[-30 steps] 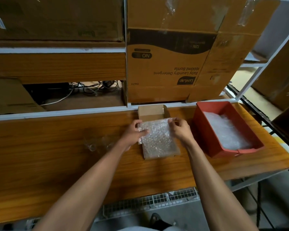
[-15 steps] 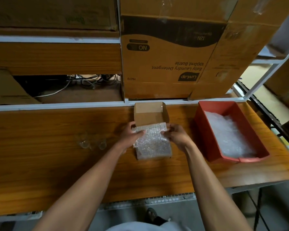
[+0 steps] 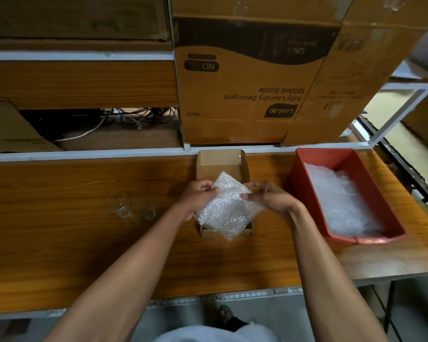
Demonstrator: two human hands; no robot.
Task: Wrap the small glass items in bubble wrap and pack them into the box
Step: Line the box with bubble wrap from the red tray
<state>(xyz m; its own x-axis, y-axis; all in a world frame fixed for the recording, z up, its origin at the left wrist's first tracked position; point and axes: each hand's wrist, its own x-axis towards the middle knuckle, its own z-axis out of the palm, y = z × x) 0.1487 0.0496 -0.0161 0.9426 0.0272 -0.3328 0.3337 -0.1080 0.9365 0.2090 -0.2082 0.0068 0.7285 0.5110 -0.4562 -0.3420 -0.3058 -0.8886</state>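
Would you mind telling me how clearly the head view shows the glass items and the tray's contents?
Head view: the small glasses are faint, nearly lost against the wood; bubble wrap in the red tray is soft and washed out; wide-angle distortion bows the shelf edges.

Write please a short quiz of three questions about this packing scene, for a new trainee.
1. True or false: both hands pinch the clear bubble wrap sheet above the small brown cardboard box.
2. Where do the small clear glass items stand? A) inside the box B) on the wooden table C) in the red plastic tray
3. What fills the tray?

Key: 1 true; 2 B; 3 bubble wrap.
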